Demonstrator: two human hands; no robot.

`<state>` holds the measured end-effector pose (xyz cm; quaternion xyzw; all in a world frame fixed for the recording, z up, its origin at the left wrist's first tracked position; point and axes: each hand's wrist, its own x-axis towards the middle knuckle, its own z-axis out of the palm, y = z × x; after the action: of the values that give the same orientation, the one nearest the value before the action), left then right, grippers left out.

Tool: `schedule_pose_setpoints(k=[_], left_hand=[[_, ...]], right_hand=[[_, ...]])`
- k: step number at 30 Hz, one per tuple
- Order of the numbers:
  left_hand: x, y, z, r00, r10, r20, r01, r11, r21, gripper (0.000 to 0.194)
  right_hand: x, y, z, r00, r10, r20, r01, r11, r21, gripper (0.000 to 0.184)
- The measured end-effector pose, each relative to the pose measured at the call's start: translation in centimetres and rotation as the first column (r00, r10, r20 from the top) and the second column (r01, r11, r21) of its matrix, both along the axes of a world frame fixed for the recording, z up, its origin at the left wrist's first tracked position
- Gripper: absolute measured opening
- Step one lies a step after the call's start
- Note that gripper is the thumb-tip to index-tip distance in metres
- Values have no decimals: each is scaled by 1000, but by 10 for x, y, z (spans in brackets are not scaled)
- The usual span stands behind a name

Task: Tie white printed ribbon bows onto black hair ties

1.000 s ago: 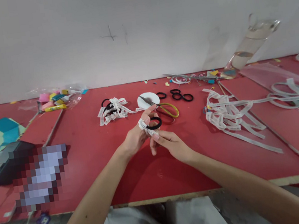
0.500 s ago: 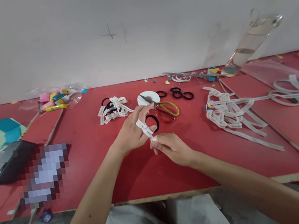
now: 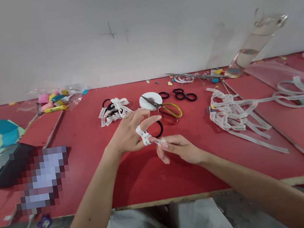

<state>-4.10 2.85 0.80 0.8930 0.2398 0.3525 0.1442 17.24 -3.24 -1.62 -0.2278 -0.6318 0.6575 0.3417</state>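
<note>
A white printed ribbon (image 3: 146,139) is looped around the index finger and thumb of my left hand (image 3: 128,133), whose index finger stretches out to the right. My right hand (image 3: 181,148) pinches the ribbon's end between thumb and fingertips, just right of the left thumb. Behind the left fingers shows a black hair tie (image 3: 161,128), partly hidden; I cannot tell whether it touches the hand or only the table. Beyond it, scissors (image 3: 172,109) with yellow handles rest with their blades over a white ribbon roll (image 3: 149,95).
White bows on black hair ties (image 3: 115,111) lie left of the roll, with loose black hair ties (image 3: 185,95) to its right. Cut ribbons (image 3: 230,113) are heaped on the right. A tilted clear bottle (image 3: 255,43) stands behind. A phone (image 3: 45,175) lies at left.
The ribbon has gone from a short strip between my hands to a loop around the left fingers. My right hand has shifted slightly right and down; the left index finger has straightened.
</note>
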Motion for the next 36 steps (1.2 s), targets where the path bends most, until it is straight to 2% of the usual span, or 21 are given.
schedule_pose_setpoints(k=[2,6,8,10,13,15,17,18,20,21,23,26,29,32,36], left_hand=[[3,-4,5,1000,-12,-21,11,1000,-12,47],[14,-16,12,997,-68,40,72,993,-98,52],[21,-23,11,988,-114,107,133,974,-185,57],[27,-28,8,969,-101,227,173,929,-326,57],[38,-32,2,906,76,416,195,798,-570,51],[46,-33,1,814,237,530,224,714,-663,48],[54,-34,3,714,371,594,314,590,-744,44],[58,-35,6,676,425,602,361,522,-773,42],[61,-38,13,616,500,609,441,422,-792,43],[62,-39,17,587,534,608,473,383,-793,43],[61,-42,22,546,578,606,514,340,-787,44],[58,-42,26,496,612,616,546,331,-769,44],[55,-38,24,485,595,640,550,362,-753,45],[53,-35,21,541,530,653,496,425,-757,45],[50,-31,15,639,455,620,377,518,-768,45]], right_hand=[[4,5,-2,999,19,-49,-22,998,-55,36],[13,16,-7,992,-63,-106,53,994,-94,36],[16,19,-9,991,-91,-101,83,993,-82,36],[15,18,-8,992,-96,-82,91,994,-53,36],[8,12,-4,992,-128,-13,128,991,37,37],[2,6,1,975,-209,78,194,967,164,39],[-4,0,4,938,-311,153,254,917,308,41],[-7,-2,5,919,-352,176,271,891,365,41],[-11,-6,5,897,-394,202,271,849,453,41],[-13,-6,4,890,-404,212,262,832,489,41],[-16,-7,3,877,-421,233,236,798,554,41],[-18,-7,2,854,-459,247,210,736,643,40],[-19,-8,5,838,-486,247,176,670,721,38],[-18,-10,6,819,-518,245,158,615,772,37],[-18,-9,3,806,-538,246,155,593,790,36]])
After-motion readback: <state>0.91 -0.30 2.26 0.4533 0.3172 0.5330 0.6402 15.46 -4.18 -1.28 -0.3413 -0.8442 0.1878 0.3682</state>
